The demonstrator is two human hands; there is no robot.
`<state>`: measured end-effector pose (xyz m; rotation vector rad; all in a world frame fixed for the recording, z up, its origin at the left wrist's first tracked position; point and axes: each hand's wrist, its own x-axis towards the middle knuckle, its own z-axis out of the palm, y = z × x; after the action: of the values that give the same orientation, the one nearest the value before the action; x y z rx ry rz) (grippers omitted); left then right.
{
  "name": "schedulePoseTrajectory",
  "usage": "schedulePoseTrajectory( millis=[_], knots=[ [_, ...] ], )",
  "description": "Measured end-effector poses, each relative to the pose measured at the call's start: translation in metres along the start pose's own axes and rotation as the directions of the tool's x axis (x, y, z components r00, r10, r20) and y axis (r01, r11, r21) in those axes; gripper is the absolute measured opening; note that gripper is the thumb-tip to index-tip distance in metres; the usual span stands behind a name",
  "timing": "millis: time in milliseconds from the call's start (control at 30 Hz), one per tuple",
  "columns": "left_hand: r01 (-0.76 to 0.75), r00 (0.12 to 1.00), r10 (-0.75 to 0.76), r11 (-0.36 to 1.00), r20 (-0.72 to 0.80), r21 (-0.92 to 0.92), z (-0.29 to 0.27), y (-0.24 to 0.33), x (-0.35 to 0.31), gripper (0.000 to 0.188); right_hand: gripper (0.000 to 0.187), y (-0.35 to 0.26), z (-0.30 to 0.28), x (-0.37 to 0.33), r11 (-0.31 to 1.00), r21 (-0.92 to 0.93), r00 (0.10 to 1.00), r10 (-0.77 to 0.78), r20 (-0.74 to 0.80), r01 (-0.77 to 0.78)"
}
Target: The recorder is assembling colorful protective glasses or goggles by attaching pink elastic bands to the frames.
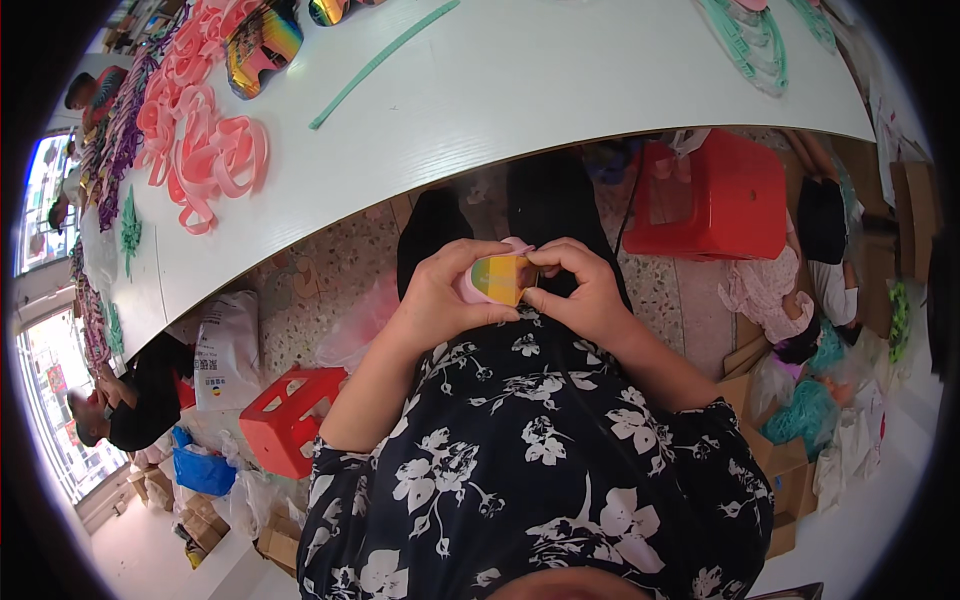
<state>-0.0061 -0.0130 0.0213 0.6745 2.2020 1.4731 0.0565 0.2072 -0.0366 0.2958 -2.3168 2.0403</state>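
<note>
In front of my lap, my left hand (pixel 447 285) and my right hand (pixel 588 297) hold a pair of goggles (pixel 497 278) between them. Its pink frame curves around a shiny yellow-green mirrored lens. The left fingers and thumb wrap the pink side, while the right thumb and fingers pinch the lens's right edge. My fingers hide part of it. Beyond the hands, on the white table (pixel 430 110), lie a mirrored lens piece (pixel 262 45), a mint green strip (pixel 378 67) and a tangled heap of pink bands (pixel 215 150).
Mint green bands (pixel 755 50) lie at the table's far right. A red stool (pixel 715 195) stands right of my legs, another red stool (pixel 290 420) at left beside a white sack (pixel 226 350). Other people (pixel 140 400) sit along the left; cardboard and plastic bags (pixel 805 415) crowd the right.
</note>
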Motion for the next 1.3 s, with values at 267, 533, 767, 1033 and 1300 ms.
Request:
schedulePoseTrajectory(
  millis=[267, 533, 767, 1033, 1300],
  knots=[
    [0.051, 0.99, -0.111, 0.862, -0.09, -0.504, 0.002, -0.013, -0.015, 0.065, 0.032, -0.005, -0.032, 0.016, 0.996, -0.082, 1.0, 0.021, 0.011, -0.02],
    [0.054, 0.998, -0.062, 0.882, -0.001, -0.467, -0.001, -0.008, -0.016, 0.068, 0.031, -0.004, -0.025, 0.024, 0.573, 0.647, 0.853, 0.205, 0.481, -0.503],
    [0.036, 0.999, -0.038, 0.899, 0.004, -0.436, 0.0, -0.008, -0.012, 0.068, 0.036, 0.005, -0.017, 0.019, 0.523, 0.715, 0.884, 0.215, 0.416, -0.464],
    [0.038, 0.992, -0.079, 0.931, -0.097, -0.363, -0.003, -0.01, -0.013, 0.069, 0.063, -0.02, -0.021, 0.007, 1.0, -0.01, 0.996, -0.029, 0.082, 0.03],
    [0.061, 0.993, -0.089, 0.949, -0.076, -0.308, -0.003, -0.01, -0.01, 0.076, 0.064, -0.008, -0.013, 0.0, 0.999, 0.011, 0.994, -0.052, 0.094, 0.051]
  ],
)
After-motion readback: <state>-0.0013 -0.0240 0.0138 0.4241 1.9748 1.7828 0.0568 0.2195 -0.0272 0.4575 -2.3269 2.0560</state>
